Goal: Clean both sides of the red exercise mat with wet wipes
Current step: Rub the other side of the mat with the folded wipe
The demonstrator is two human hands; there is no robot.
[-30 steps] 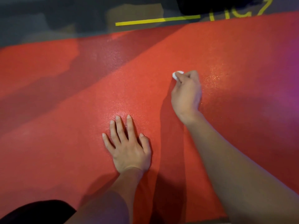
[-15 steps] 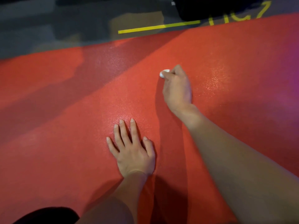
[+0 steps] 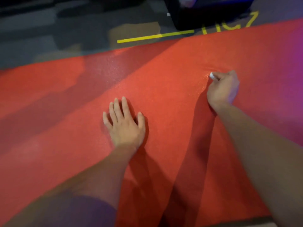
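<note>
- The wiping of the upward face is the step in hand: the right hand (image 3: 223, 89) is pressing a small white wipe (image 3: 212, 75) onto the red mat (image 3: 164, 89), its fingers curled and clamped on the wad, which is peeking out just past the fingertips on their left side.
- The mat is glistening wet right around those fingertips and is puckering slightly just beyond them.
- The left hand (image 3: 125, 124) is lying flat on the mat, nearer the body than the wipe and well apart from it, fingers straight and mostly together, thumb apart, holding nothing and seemingly pinning the mat down.
- The mat is lying flat on the grey floor (image 3: 49, 43); its long axis is running left to right across the view, crosswise to the left fingers, which are pointing at the far edge.
- The next move is probably calling for steady downward pressure and sideways strokes along that axis, with the flat hand bracing against bunching; the underside looks still to do.
</note>
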